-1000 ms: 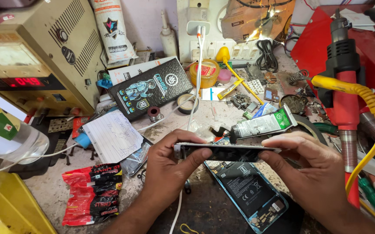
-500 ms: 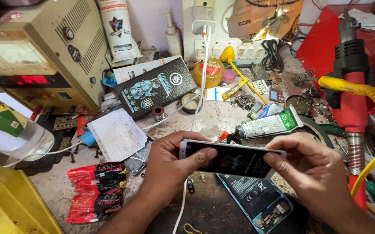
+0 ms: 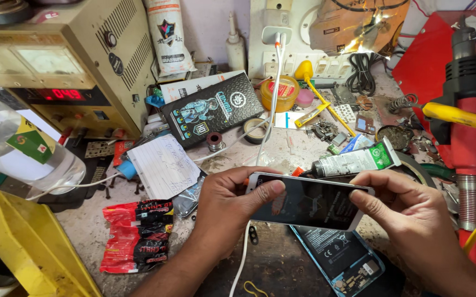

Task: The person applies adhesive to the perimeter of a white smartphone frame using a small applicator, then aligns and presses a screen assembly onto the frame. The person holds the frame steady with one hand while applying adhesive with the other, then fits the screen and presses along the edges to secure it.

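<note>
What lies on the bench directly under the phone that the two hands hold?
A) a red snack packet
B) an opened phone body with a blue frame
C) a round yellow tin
B: the opened phone body with a blue frame shows just below the phone, held between the left hand and right hand.

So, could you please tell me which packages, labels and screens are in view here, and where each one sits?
Phone: held between left hand and right hand, dark glossy screen, pale rim.
Power supply display: far left, red glowing digits on a beige box.
Black box: centre back, flat, blue-white artwork.
Red wrapper: lower left, crumpled, black print.
Tube: behind the phone, white with green end.
Bottle label: far left, green and yellow.
</note>
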{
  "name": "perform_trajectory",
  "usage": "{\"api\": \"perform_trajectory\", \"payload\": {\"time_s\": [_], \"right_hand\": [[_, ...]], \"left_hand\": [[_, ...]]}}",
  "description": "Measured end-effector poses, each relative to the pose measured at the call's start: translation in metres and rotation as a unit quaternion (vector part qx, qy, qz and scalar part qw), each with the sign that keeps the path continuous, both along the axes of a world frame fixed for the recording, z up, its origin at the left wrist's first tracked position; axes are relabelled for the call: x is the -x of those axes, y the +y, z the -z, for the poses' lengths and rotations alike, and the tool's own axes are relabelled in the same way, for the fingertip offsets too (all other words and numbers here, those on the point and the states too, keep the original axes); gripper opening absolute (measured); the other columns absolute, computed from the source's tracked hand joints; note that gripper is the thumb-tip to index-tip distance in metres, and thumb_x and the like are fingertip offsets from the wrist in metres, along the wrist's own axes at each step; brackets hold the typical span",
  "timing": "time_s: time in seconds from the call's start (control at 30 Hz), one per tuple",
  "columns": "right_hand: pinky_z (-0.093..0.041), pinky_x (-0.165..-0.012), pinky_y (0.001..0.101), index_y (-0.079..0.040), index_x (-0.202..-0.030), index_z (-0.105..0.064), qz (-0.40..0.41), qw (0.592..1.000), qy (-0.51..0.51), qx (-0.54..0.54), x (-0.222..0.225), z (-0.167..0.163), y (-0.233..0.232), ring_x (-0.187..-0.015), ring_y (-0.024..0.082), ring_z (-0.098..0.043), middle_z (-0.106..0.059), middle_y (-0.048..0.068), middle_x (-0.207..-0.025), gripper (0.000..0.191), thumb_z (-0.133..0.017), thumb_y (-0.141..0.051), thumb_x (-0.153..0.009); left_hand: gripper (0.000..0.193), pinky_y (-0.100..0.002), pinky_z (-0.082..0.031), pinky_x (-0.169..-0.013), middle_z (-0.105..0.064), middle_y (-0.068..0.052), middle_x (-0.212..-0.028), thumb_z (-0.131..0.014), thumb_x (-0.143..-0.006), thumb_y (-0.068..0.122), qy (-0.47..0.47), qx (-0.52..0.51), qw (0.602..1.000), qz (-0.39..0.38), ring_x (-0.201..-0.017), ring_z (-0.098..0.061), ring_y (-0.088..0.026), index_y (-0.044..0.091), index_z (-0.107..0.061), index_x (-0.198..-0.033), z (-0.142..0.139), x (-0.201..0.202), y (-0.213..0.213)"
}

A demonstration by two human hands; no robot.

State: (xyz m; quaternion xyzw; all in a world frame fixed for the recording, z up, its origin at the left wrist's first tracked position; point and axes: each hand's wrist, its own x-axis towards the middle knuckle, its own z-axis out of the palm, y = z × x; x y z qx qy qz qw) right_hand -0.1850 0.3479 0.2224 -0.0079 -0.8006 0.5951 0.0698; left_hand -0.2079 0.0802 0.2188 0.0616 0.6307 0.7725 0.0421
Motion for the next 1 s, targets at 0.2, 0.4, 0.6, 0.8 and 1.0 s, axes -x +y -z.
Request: {"api": "perform_trajectory", "payload": {"time_s": [0.2, 0.4, 0.6, 0.8, 1.0], "right_hand": [[-0.05, -0.073, 0.0235, 0.004, -0.106, -0.074, 0.006, 0.999, -0.015, 0.05, 0.003, 0.004, 0.001, -0.086, 0.007, -0.061, -0.07, 0.002, -0.093, 0.019, -0.071, -0.001, -0.089], [-0.049, -0.074, 0.0222, 0.003, -0.106, -0.072, 0.009, 1.0, 0.021, 0.014, 0.003, 0.005, 0.002, -0.086, 0.007, -0.061, -0.069, 0.002, -0.093, 0.017, -0.072, -0.001, -0.089], [-0.05, -0.071, 0.022, 0.001, -0.104, -0.073, 0.001, 0.999, 0.044, -0.022, -0.001, 0.005, 0.003, -0.084, 0.007, -0.064, -0.072, 0.002, -0.093, 0.018, -0.073, -0.001, -0.086], [-0.049, -0.066, 0.0228, 0.002, -0.103, -0.073, 0.013, 0.999, 0.024, -0.033, -0.001, 0.004, 0.001, -0.08, 0.008, -0.063, -0.072, 0.004, -0.091, 0.018, -0.075, 0.0, -0.086], [-0.055, -0.071, 0.0223, 0.001, -0.103, -0.071, -0.011, 0.995, 0.083, -0.057, -0.005, 0.002, -0.004, -0.084, 0.007, -0.067, -0.072, 0.003, -0.093, 0.02, -0.074, 0.001, -0.084]], "left_hand": [[0.023, -0.025, -0.059, -0.068, -0.079, -0.005, -0.085, -0.077, -0.086, 0.008, -0.011, -0.038, 0.999, -0.006, -0.072, -0.07, -0.008, 0.001, -0.079, -0.108, 0.001, 0.0, 0.001], [0.022, -0.027, -0.061, -0.075, -0.079, -0.008, -0.091, -0.074, -0.093, 0.008, 0.048, -0.102, 0.994, -0.01, -0.078, -0.072, -0.01, -0.004, -0.077, -0.11, 0.009, 0.0, 0.003], [0.021, -0.027, -0.061, -0.075, -0.079, -0.008, -0.091, -0.073, -0.093, 0.008, 0.058, -0.106, 0.993, -0.015, -0.078, -0.072, -0.01, -0.004, -0.076, -0.111, 0.011, 0.0, 0.002], [0.018, -0.026, -0.06, -0.073, -0.077, -0.006, -0.089, -0.071, -0.094, 0.007, 0.058, -0.105, 0.993, -0.02, -0.078, -0.071, -0.009, -0.003, -0.076, -0.107, 0.007, -0.002, 0.002], [0.018, -0.024, -0.058, -0.065, -0.077, -0.007, -0.082, -0.075, -0.09, 0.01, 0.025, -0.005, 0.997, -0.066, -0.071, -0.07, -0.008, -0.003, -0.078, -0.101, 0.003, -0.001, 0.002]]}}
